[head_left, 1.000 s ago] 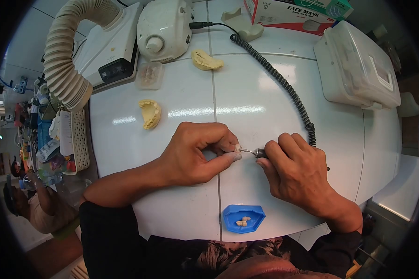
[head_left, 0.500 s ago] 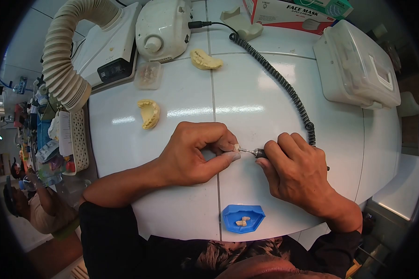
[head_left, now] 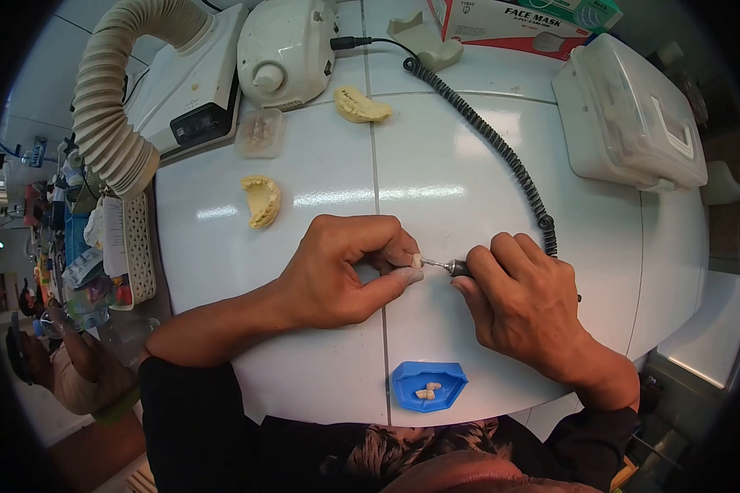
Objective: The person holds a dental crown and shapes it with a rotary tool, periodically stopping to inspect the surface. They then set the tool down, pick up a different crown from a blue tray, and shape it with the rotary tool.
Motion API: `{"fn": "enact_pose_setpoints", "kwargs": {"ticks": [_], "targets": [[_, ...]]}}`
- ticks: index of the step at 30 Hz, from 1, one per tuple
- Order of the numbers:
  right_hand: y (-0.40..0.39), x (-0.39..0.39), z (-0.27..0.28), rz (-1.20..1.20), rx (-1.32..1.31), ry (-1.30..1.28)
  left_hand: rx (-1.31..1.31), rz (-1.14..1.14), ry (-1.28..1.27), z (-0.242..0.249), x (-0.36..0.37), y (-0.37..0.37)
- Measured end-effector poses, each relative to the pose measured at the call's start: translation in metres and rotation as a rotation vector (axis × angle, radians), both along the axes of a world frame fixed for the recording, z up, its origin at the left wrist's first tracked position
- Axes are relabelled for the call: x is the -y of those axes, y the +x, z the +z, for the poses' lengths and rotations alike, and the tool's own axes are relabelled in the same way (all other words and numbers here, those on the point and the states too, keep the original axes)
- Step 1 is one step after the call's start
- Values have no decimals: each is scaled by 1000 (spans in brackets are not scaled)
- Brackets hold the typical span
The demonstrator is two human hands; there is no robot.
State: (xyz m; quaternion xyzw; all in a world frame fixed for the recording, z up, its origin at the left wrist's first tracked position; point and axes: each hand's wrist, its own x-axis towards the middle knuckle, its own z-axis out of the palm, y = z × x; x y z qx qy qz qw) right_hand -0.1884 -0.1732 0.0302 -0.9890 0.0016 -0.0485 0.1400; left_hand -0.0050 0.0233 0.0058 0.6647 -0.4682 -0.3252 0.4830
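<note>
Pinched between the thumb and fingers of my left hand (head_left: 353, 271) is a small off-white dental crown (head_left: 418, 260), mostly covered by the fingertips. My right hand (head_left: 522, 300) is closed around the dark handpiece of a rotary tool (head_left: 459, 269). Its thin metal bur points left and its tip meets the crown, or lies very close to it. Below the hands, near the table's front edge, a blue tray (head_left: 403, 398) holds a few small tooth-coloured pieces (head_left: 427, 392). A yellow dental cast (head_left: 261, 202) lies beyond my left hand.
A coiled black cord (head_left: 501, 140) runs from the white control unit (head_left: 284, 49) to the right hand's side. Another cast (head_left: 360, 106), a small clear box (head_left: 261, 134), a ribbed hose (head_left: 107, 107) and a white case (head_left: 625, 115) stand around. Another person (head_left: 82, 366) sits at left.
Both hands keep nearly the same pose, with the bur still at the crown. The whole view has shifted very slightly.
</note>
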Motion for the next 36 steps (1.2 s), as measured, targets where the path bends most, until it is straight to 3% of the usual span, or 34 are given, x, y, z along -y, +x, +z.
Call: {"fn": "enact_pose_setpoints", "kwargs": {"ticks": [36], "targets": [[2, -2, -1, -7, 21, -13, 77, -31, -52, -2, 2, 0]]}}
